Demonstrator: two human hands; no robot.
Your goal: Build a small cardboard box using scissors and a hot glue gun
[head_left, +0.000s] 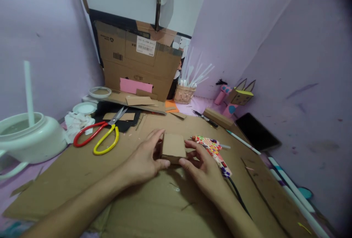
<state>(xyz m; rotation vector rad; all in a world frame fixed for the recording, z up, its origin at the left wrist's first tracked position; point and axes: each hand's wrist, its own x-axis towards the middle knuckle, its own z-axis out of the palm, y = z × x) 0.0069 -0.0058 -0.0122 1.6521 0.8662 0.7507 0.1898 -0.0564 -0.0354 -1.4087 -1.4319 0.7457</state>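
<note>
Between my two hands is a small cardboard box [173,145] with a flat square top. My left hand [150,153] grips its left side, thumb at the near corner and fingers behind. My right hand [202,163] holds the right side in the same way, fingertips along the edge. Under the box lies a large cardboard sheet [143,201]. Just right of my right hand rests a hot glue gun [213,150] with a colourful spotted pattern, its black cord running toward me. Scissors [107,128] with one red and one yellow handle lie open to the left.
A white pot [46,139] with a stick stands at far left. Behind are a large carton [132,55], cardboard scraps [140,101] and a basket [184,94] of glue sticks. A phone [257,131], a pen [205,118] and a cardboard animal figure [239,97] sit along the right.
</note>
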